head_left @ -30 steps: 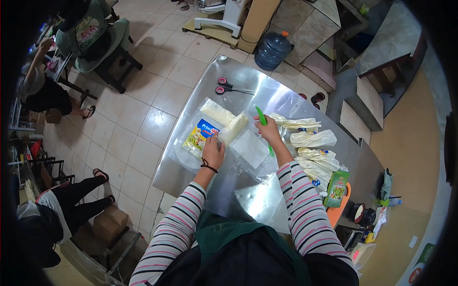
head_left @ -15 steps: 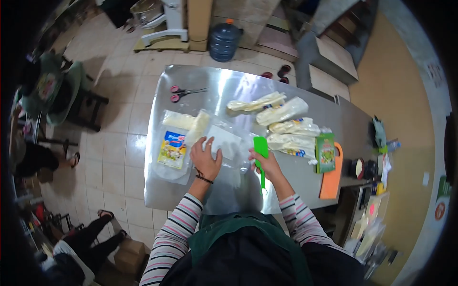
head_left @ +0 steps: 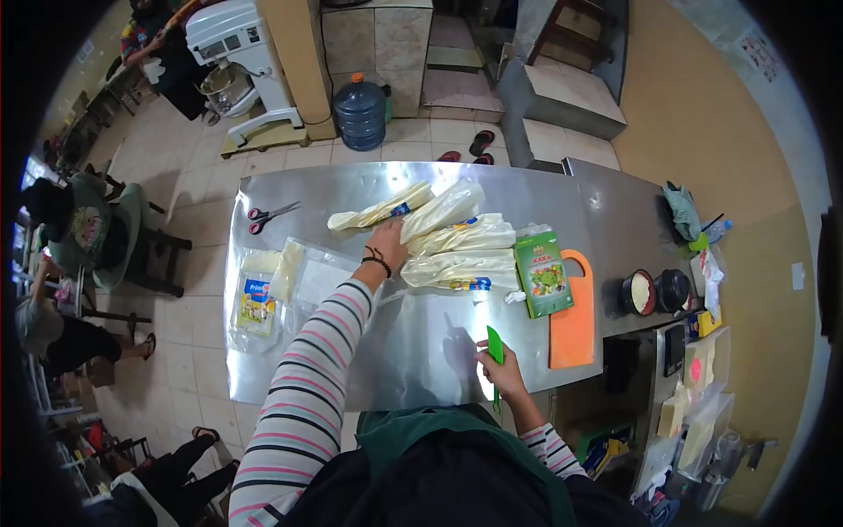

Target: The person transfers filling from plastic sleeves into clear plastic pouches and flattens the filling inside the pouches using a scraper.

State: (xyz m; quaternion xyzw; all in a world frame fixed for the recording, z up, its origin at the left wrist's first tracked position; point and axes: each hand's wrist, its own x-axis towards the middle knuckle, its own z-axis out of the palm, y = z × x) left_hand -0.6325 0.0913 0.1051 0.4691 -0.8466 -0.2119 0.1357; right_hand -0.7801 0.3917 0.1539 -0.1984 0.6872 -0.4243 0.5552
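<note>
My left hand (head_left: 387, 243) reaches forward to the left ends of several long plastic packs of pale cream (head_left: 461, 241). Its fingers look stretched out against the packs, though the tips are partly hidden. Low over the table's near edge, my right hand (head_left: 504, 376) grips a green spatula (head_left: 495, 345), blade up and seen nearly edge-on. To the left lie a blue-and-yellow labelled plastic packet (head_left: 256, 307), a rolled pale pack (head_left: 286, 270) and a clear plastic sheet with a white rectangle (head_left: 320, 279).
Scissors (head_left: 273, 217) with pink-and-black handles lie at the metal table's (head_left: 413, 351) far left. A green box (head_left: 543, 274) leans by an orange cutting board (head_left: 572, 329) on the right. Beyond stand a blue water jug (head_left: 361, 114) and a stand mixer (head_left: 241, 70). Other people are at the left.
My left hand has left the clear plastic sheet and reached to the cream packs. My right hand has moved nearer my body, with the spatula turned edge-on. The camera view has shifted.
</note>
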